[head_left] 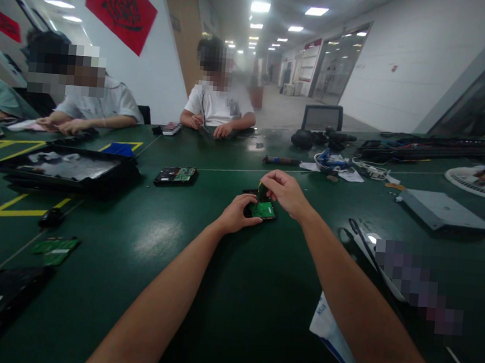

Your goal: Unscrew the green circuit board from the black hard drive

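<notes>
A small hard drive with a green circuit board (264,210) lies on the dark green table in front of me. My left hand (236,214) is closed round its left side, thumb along the near edge and fingers at the far side. Over the board, my right hand (287,193) pinches the top of a dark screwdriver with a yellow stripe (262,191), held roughly upright. Its tip is hidden near my left fingers. Left of my hands rests another hard drive (176,176), board side up.
Stacked black trays (64,176) stand on the left, with a loose green circuit board (57,250) nearer me. A pen-shaped tool (281,160) lies beyond my hands. On the right are a grey metal box (445,211) and tangled cables (332,160). Co-workers sit across the table.
</notes>
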A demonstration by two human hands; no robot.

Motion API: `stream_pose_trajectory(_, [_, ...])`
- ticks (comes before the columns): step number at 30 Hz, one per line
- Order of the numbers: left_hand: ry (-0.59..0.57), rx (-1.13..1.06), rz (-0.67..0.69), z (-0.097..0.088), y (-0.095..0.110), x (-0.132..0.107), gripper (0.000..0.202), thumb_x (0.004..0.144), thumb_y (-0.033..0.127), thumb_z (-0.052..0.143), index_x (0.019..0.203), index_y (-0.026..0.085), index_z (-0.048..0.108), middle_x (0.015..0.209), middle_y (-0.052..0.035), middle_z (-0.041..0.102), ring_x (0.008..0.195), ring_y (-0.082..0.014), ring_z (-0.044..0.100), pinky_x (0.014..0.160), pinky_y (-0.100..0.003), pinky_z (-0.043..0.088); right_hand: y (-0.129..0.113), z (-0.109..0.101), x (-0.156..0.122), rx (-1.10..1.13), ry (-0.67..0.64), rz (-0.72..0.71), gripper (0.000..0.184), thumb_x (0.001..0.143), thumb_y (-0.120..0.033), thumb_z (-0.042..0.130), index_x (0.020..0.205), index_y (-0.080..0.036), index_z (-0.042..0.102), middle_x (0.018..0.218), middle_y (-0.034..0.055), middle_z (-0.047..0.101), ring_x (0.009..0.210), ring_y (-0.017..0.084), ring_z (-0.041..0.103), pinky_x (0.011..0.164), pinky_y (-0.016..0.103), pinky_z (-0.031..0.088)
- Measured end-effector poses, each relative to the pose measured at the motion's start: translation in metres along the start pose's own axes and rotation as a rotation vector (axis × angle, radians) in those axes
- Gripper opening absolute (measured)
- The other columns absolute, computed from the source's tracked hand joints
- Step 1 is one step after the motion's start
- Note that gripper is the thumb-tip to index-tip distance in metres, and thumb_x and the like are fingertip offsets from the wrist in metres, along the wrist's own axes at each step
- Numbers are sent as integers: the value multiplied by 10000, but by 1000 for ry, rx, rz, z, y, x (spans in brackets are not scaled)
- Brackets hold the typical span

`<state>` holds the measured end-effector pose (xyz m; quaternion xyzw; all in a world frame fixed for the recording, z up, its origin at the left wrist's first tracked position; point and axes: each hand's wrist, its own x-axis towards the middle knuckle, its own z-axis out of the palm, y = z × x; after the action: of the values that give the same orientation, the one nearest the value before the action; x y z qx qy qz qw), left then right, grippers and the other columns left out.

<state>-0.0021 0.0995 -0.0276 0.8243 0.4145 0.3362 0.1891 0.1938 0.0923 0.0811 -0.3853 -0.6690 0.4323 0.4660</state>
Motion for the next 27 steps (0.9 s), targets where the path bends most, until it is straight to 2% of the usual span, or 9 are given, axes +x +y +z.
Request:
stream_pose_trajectory(3, [7, -3, 19, 0, 0, 0, 583, 725, 464, 831, 1214, 234, 613, 1376, -93, 571, 1328, -301, 496, 1136, -497, 405, 1, -1, 1, 22, 37, 39, 137, 874, -343, 622, 876, -206, 615, 813, 7, 686, 478, 70, 513, 405, 204, 355])
stream_pose_trajectory(7, [1, 1, 20, 0, 0, 0, 585, 725, 451, 834, 1221, 237, 611, 1376, -94, 572, 1329, -305, 497, 1140, -512, 393, -1, 1, 0, 77, -42, 41, 221, 924, -423, 572, 954, -211, 627, 965, 42, 717, 457, 56, 528, 380, 200, 355])
stream_pose_trajectory(10, [-1, 0, 8, 1, 0, 0, 583, 722, 447, 836, 1219, 237, 613, 1379, -96, 569, 1334, -311, 494, 1139, -522, 391, -3, 4, -2, 128, -80, 45, 278, 936, -450, 547, 1017, -208, 659, 947, 46, 704, 529, 81, 592, 431, 207, 425])
stream_pose_trajectory(13, [14, -9, 17, 1, 0, 0, 580, 721, 438, 838, 1216, 236, 612, 1376, -93, 571, 1328, -303, 499, 1141, -508, 396, -3, 4, -2, 119, -63, 23, 281, 922, -412, 571, 1113, -230, 667, 841, 11, 674, 538, 87, 570, 456, 212, 425])
stream_pose_trajectory(16, [20, -11, 25, 1, 0, -1, 568, 728, 438, 835, 1210, 235, 612, 1380, -93, 568, 1329, -297, 497, 1145, -495, 398, -1, 1, -1, 19, -12, -18, 220, 883, -412, 632, 987, -227, 691, 763, -11, 633, 573, 93, 539, 470, 208, 397])
stream_pose_trajectory(19, [10, -5, 17, 0, 0, -1, 575, 726, 449, 835, 1210, 235, 612, 1385, -93, 565, 1333, -302, 493, 1143, -494, 401, 2, -1, 0, -15, 38, -6, 190, 850, -401, 671, 853, -213, 645, 750, -11, 633, 572, 96, 535, 473, 214, 392])
stream_pose_trajectory(23, [4, -1, 15, 0, 1, 0, 578, 721, 454, 836, 1207, 235, 612, 1375, -96, 573, 1321, -311, 504, 1135, -510, 404, 2, 0, 0, 23, -13, -4, 207, 887, -425, 629, 919, -221, 635, 915, 22, 698, 498, 69, 499, 439, 223, 382])
stream_pose_trajectory(27, [2, -1, 7, 0, 1, 0, 575, 718, 447, 838, 1205, 240, 614, 1372, -91, 575, 1324, -310, 499, 1130, -514, 407, -2, 2, -1, 86, -85, 21, 291, 943, -478, 542, 1000, -219, 663, 1029, 59, 695, 543, 80, 562, 446, 234, 405])
